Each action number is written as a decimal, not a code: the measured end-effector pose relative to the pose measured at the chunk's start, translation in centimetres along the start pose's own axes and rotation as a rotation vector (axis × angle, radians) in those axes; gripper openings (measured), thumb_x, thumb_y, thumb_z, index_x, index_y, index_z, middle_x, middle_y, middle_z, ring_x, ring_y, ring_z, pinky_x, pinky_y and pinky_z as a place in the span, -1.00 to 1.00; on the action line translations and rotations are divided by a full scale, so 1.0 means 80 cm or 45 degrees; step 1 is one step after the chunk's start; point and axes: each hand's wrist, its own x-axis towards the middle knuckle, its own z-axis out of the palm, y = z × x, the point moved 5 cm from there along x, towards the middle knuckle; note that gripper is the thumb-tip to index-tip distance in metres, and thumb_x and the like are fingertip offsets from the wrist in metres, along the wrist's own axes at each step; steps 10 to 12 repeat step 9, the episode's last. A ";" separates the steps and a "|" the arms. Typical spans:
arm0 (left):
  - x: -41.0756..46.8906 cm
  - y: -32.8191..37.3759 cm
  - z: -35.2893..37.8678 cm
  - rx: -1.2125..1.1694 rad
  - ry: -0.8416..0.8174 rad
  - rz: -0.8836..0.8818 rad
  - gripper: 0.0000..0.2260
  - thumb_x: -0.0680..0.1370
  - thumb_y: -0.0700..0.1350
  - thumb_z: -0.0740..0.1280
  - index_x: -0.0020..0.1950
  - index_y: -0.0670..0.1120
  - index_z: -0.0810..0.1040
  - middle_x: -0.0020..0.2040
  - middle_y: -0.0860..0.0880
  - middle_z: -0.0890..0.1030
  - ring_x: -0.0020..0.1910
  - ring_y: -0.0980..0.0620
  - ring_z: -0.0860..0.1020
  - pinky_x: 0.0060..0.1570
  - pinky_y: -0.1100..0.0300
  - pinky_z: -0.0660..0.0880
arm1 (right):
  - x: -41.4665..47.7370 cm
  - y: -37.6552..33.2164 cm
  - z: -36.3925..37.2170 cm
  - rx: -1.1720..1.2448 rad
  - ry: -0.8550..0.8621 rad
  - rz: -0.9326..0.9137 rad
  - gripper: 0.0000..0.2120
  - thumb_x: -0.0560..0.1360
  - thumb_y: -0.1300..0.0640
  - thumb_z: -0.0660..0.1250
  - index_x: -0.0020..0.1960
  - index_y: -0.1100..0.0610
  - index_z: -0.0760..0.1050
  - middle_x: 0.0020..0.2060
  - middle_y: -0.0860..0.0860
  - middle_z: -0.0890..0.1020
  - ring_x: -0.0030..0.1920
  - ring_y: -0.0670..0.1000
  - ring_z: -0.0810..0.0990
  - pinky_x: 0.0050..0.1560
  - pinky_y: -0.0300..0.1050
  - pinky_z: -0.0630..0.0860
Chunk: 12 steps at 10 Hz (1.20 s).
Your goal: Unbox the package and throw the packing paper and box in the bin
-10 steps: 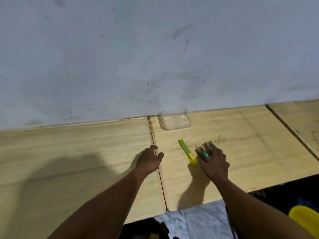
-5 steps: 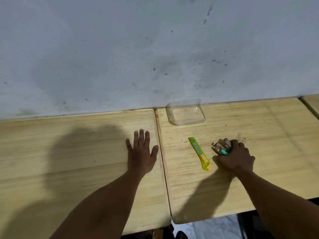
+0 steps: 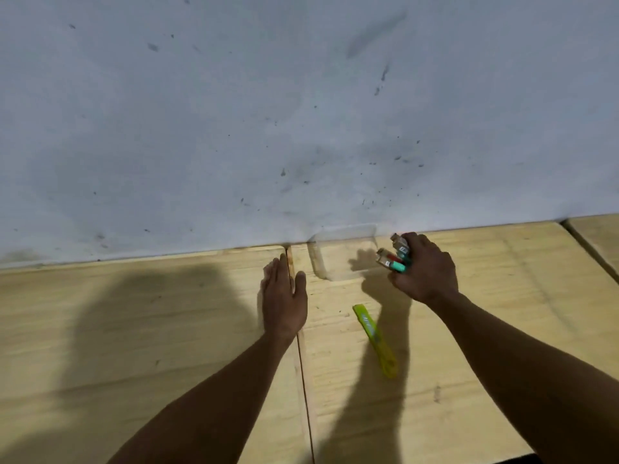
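My right hand point(image 3: 427, 267) is closed around a small bundle of lighters point(image 3: 395, 256), red, green and clear, held just right of a clear plastic container point(image 3: 341, 252) that stands against the wall. My left hand point(image 3: 284, 298) lies flat, palm down, on the seam between two wooden tabletops, holding nothing. A yellow-green utility knife point(image 3: 375, 339) lies on the right tabletop between my forearms. No box, packing paper or bin is in view.
Pale wooden tabletops point(image 3: 134, 329) butt together under a scuffed grey-white wall point(image 3: 301, 112). A further tabletop edge point(image 3: 599, 236) shows at the far right. The table's front edge appears at the bottom right corner.
My right hand has lifted the lighters off the table and carried them back toward the clear container. My left hand went from curled to flat and slid forward along the seam.
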 end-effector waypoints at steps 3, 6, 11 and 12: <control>0.060 0.091 0.053 -0.559 0.069 -0.548 -0.57 0.67 -0.12 0.14 0.55 -0.10 0.25 0.51 -0.12 0.34 0.45 -0.10 0.35 0.23 0.26 0.25 | 0.091 -0.083 0.034 -0.235 -0.308 -0.411 -0.31 0.19 -0.18 0.35 0.29 -0.02 0.36 0.05 0.00 0.53 0.04 0.12 0.56 0.02 0.01 0.37; 0.068 0.072 0.075 -0.627 0.084 -0.549 -0.63 0.65 -0.25 0.13 0.46 -0.13 0.41 0.43 -0.06 0.47 0.38 -0.03 0.45 0.28 0.27 0.37 | 0.088 -0.084 0.062 -0.149 -0.427 -0.466 -0.14 0.22 -0.15 0.39 0.48 -0.08 0.22 0.33 0.01 0.42 0.34 0.10 0.38 0.32 0.13 0.29; 0.067 0.068 0.061 -0.648 0.014 -0.517 -0.61 0.63 -0.24 0.17 0.46 -0.08 0.41 0.36 -0.03 0.51 0.26 -0.06 0.53 0.06 0.23 0.46 | 0.085 -0.087 0.065 -0.036 -0.396 -0.406 -0.27 0.32 0.03 0.46 0.46 -0.04 0.31 0.34 0.00 0.45 0.35 0.08 0.40 0.35 0.09 0.29; 0.067 0.068 0.061 -0.648 0.014 -0.517 -0.61 0.63 -0.24 0.17 0.46 -0.08 0.41 0.36 -0.03 0.51 0.26 -0.06 0.53 0.06 0.23 0.46 | 0.085 -0.087 0.065 -0.036 -0.396 -0.406 -0.27 0.32 0.03 0.46 0.46 -0.04 0.31 0.34 0.00 0.45 0.35 0.08 0.40 0.35 0.09 0.29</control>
